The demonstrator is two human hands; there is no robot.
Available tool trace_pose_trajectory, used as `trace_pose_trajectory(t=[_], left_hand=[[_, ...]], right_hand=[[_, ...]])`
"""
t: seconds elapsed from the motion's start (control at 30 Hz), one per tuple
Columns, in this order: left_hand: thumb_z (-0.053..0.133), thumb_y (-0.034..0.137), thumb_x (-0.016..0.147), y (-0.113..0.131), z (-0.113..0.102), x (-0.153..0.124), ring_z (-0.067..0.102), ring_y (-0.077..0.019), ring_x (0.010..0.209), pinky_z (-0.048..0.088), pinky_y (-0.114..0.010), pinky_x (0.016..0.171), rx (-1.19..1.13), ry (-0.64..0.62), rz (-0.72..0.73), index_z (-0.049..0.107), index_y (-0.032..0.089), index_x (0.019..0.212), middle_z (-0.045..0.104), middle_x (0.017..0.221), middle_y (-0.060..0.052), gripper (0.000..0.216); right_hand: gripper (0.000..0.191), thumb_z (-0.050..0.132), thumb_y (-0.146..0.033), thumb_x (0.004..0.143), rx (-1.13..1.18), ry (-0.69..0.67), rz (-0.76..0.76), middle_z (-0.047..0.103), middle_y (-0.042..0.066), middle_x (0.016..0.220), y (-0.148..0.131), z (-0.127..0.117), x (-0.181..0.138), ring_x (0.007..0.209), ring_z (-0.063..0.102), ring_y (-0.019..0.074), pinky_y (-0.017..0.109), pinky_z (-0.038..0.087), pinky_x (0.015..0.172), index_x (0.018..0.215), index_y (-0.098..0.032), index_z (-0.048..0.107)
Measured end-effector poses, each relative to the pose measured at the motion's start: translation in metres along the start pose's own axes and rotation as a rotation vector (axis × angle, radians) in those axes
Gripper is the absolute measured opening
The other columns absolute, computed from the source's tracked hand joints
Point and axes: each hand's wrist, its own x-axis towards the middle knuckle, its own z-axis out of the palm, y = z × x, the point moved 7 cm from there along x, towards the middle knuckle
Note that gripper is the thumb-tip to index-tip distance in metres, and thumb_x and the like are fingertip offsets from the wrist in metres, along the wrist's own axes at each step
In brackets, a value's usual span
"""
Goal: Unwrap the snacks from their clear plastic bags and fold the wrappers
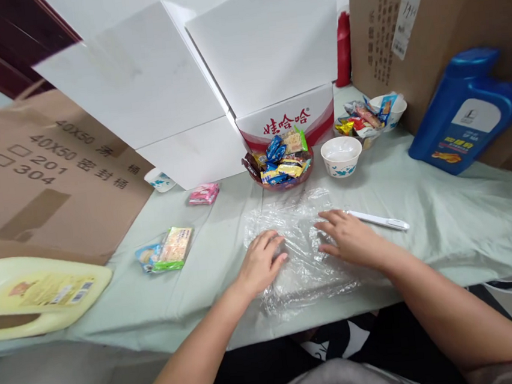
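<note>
A crumpled sheet of clear plastic (pixel 298 275) lies on the green tablecloth (pixel 218 244), near the table's front edge and between the person's two hands. The left hand (pixel 261 262) rests over its left side, fingers bent and loosely parted, thumb held away from them. The right hand (pixel 351 237) is over the right side, fingers spread — neither hand is closed around anything I can see, though whether any fingertip pinches a fold I cannot tell.

Just beyond the right hand lies a slim white tool (pixel 383 221) (its near end meets the fingers in view, touching or not is unclear). Behind the plastic sit a bowl of wrapped snacks (pixel 282 185) and, to its right, a white paper bowl (pixel 343 169). A cracker packet (pixel 176 246) lies to the left.
</note>
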Motion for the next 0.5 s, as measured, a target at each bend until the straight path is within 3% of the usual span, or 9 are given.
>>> trace_pose_trajectory(t=[0.1,0.17,0.23,0.3,0.37,0.43,0.5], left_hand=[[0.051,0.025,0.092,0.0,-0.025,-0.018,0.056,-0.0256,0.112,0.048,-0.045,0.098,-0.04,0.21,0.003,0.064,0.019,0.109,0.061,0.114,-0.011,0.022],[0.054,0.023,0.089,0.009,-0.036,-0.035,0.06,-0.0239,0.102,0.051,-0.042,0.092,-0.074,0.27,0.074,0.065,0.02,0.101,0.064,0.098,-0.009,0.016],[0.062,0.028,0.085,0.026,-0.033,-0.054,0.061,-0.0244,0.099,0.052,-0.042,0.09,-0.102,0.194,0.203,0.064,0.02,0.102,0.065,0.094,-0.008,0.018],[0.069,0.035,0.081,0.039,-0.019,-0.071,0.06,-0.0282,0.109,0.05,-0.046,0.096,-0.073,0.041,0.297,0.062,0.022,0.111,0.067,0.109,-0.01,0.034],[0.067,0.03,0.083,0.042,-0.005,-0.083,0.055,-0.0303,0.123,0.045,-0.05,0.104,-0.022,-0.063,0.308,0.06,0.024,0.12,0.063,0.126,-0.011,0.038],[0.058,0.016,0.088,0.036,0.0,-0.088,0.051,-0.028,0.129,0.043,-0.05,0.107,-0.058,-0.055,0.276,0.061,0.025,0.118,0.062,0.13,-0.009,0.032],[0.05,0.009,0.089,0.024,-0.006,-0.088,0.056,-0.0248,0.125,0.047,-0.045,0.104,-0.205,0.043,0.201,0.064,0.023,0.109,0.067,0.122,-0.008,0.028]], right_hand=[[0.036,0.055,-0.035,0.093,0.145,0.082,-0.015,0.063,0.015,0.125,0.015,-0.023,-0.007,0.116,0.056,0.0273,0.043,0.044,0.1,0.123,-0.015,0.062],[0.032,0.053,-0.036,0.094,0.257,0.054,-0.063,0.067,0.011,0.116,0.018,-0.029,-0.013,0.107,0.061,0.0244,0.04,0.047,0.094,0.119,-0.019,0.064],[0.033,0.058,-0.041,0.092,0.345,-0.068,-0.151,0.068,0.009,0.111,0.012,-0.024,-0.021,0.102,0.062,0.0227,0.037,0.048,0.09,0.117,-0.021,0.066],[0.04,0.066,-0.045,0.085,0.385,-0.198,-0.244,0.068,0.008,0.113,0.004,-0.016,-0.031,0.105,0.061,0.0229,0.037,0.047,0.092,0.117,-0.021,0.066],[0.052,0.075,-0.046,0.075,0.372,-0.258,-0.285,0.064,0.009,0.123,0.0,-0.007,-0.039,0.116,0.055,0.0259,0.04,0.043,0.1,0.121,-0.022,0.065],[0.066,0.081,-0.042,0.067,0.323,-0.257,-0.267,0.056,0.01,0.137,0.002,0.0,-0.043,0.13,0.044,0.0305,0.046,0.036,0.108,0.127,-0.023,0.062],[0.076,0.084,-0.035,0.062,0.267,-0.251,-0.234,0.048,0.01,0.146,0.004,0.006,-0.045,0.139,0.032,0.0339,0.051,0.03,0.112,0.133,-0.023,0.057]])
